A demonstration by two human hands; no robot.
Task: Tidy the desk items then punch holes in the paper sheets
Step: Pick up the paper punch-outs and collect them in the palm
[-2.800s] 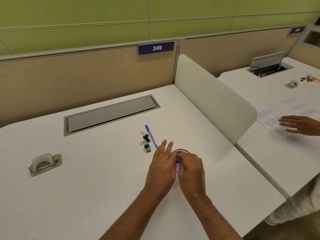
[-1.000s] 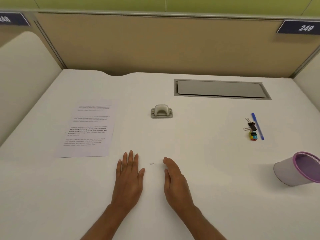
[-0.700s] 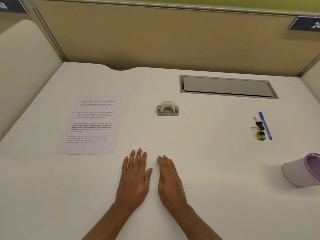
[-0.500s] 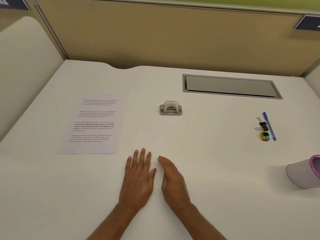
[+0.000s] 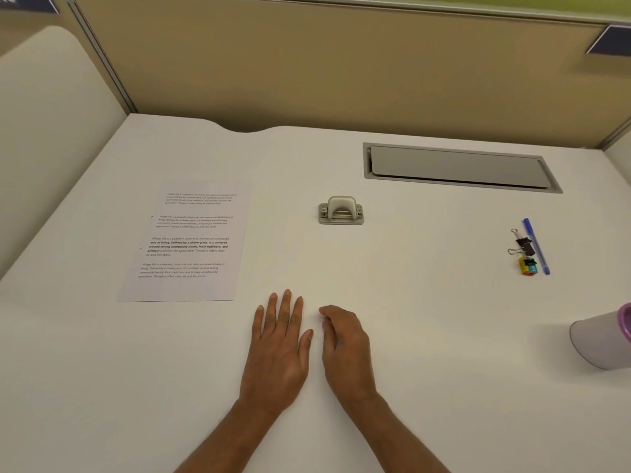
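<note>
Paper (image 5: 184, 244) centre-left, flat on tabletop (image 5: 426, 302). Left hand (image 5: 278, 349) lower centre, flat, fingers (image 5: 286, 305) straight, slightly apart. Punch (image 5: 340, 210) upper centre. Right hand (image 5: 345, 349) just beside left, fingers loosely curled, nothing seen held. Clips (image 5: 522, 245), pen (image 5: 536, 245) right. Cup (image 5: 601, 343) on side, right edge.

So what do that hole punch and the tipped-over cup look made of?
The hole punch looks like matte grey plastic, with shiny metal bits at its ends. The cup, on its side, has a pale matte wall and purple rim: probably plastic.
</note>
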